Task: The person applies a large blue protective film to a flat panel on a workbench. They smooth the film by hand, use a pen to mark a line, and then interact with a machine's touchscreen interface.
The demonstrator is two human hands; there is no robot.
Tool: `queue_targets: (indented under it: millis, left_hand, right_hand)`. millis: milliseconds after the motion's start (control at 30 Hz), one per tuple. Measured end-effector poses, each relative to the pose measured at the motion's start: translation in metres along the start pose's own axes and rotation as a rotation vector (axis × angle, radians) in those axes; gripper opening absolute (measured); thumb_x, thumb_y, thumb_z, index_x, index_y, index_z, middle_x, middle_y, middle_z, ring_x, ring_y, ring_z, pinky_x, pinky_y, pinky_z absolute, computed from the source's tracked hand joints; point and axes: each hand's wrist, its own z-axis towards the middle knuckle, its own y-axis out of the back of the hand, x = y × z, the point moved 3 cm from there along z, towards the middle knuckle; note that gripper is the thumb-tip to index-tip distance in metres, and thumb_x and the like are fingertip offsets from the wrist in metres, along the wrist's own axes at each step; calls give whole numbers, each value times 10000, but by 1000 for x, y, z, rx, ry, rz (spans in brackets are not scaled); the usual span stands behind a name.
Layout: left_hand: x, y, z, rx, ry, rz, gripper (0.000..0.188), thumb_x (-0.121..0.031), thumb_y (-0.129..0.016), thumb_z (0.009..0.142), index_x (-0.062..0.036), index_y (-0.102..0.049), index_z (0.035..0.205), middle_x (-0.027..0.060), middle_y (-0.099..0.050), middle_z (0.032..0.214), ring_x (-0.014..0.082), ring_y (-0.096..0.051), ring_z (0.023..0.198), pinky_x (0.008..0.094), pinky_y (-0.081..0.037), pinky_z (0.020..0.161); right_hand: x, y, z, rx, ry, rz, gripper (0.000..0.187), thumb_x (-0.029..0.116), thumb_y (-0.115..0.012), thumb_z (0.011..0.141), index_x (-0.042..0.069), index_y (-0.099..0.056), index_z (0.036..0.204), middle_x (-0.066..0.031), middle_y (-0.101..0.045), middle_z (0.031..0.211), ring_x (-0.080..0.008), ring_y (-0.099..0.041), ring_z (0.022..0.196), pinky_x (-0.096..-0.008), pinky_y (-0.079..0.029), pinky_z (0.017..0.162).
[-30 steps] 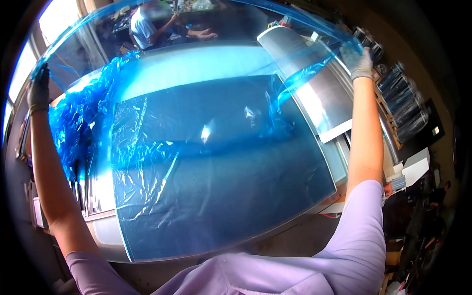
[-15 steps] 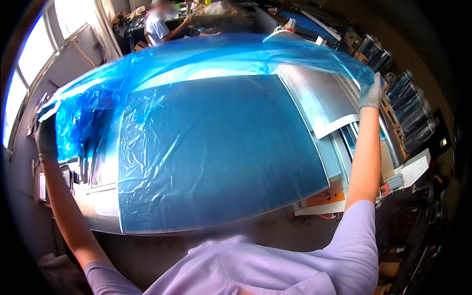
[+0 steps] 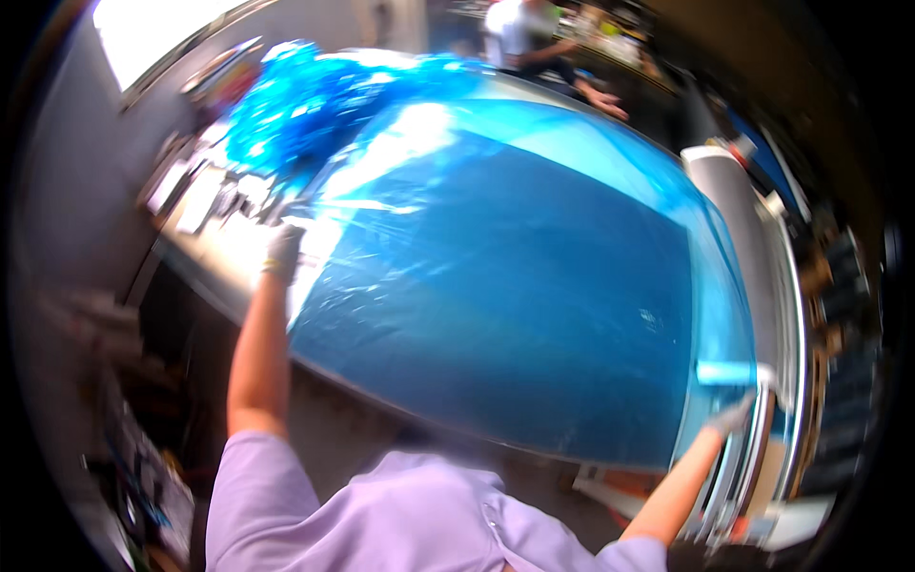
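Note:
A sheet of thin blue plastic film (image 3: 610, 143) is spread over a large flat panel (image 3: 515, 296), which shows dark blue through it. My left hand (image 3: 284, 243), in a light work glove, is closed on the film's left edge; motion blurs its fingers. At the near right corner my gloved right hand (image 3: 732, 417) grips the film's other edge, low beside the panel. Wrinkles run through the film on the left, while its right part lies smoother. A crumpled blue bunch of film (image 3: 305, 114) is heaped at the far left.
A worktable (image 3: 205, 272) bears the panel. Along the right stands a grey curved sheet (image 3: 743, 219) beside metal rails (image 3: 758, 448). Another person (image 3: 534, 38) sits beyond the far edge, near a cluttered bench (image 3: 610, 43). A bright window (image 3: 157, 38) is at upper left.
The view has turned and tilted. Both hands have come down from the far side toward me, drawing the film over the panel. The bunched film now lies farther from my left hand.

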Motion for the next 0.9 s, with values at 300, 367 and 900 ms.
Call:
queue_targets:
  millis: [300, 367, 900]
  left_hand:
    - [74, -20, -59, -302, 246, -223, 203, 9, -589, 824, -58, -647, 1007, 54, -652, 848, 142, -617, 751, 260, -521, 690]
    - [98, -2, -70, -349, 295, -272, 196, 4, -586, 831, -66, -651, 1003, 64, -659, 845, 150, -629, 754, 271, -531, 656]
    - [110, 48, -166, -516, 698, -523, 274, -200, -423, 950, -28, -545, 1126, 104, -642, 1004, 258, -613, 946, 410, -492, 884]
  right_hand:
    - [-147, 62, 60, 6, -12, -110, 449, 251, -697, 788, -37, -598, 1118, -119, -593, 1153, -237, -572, 976, -365, -433, 886]
    - [-162, 59, 42, -45, -119, -229, 382, 219, -693, 792, -35, -620, 1067, -109, -615, 1082, -233, -579, 920, -361, -447, 838]
    - [-191, 125, -8, 168, -519, -94, 151, 198, -580, 905, 72, -611, 828, -10, -574, 663, -125, -548, 570, -245, -464, 505]
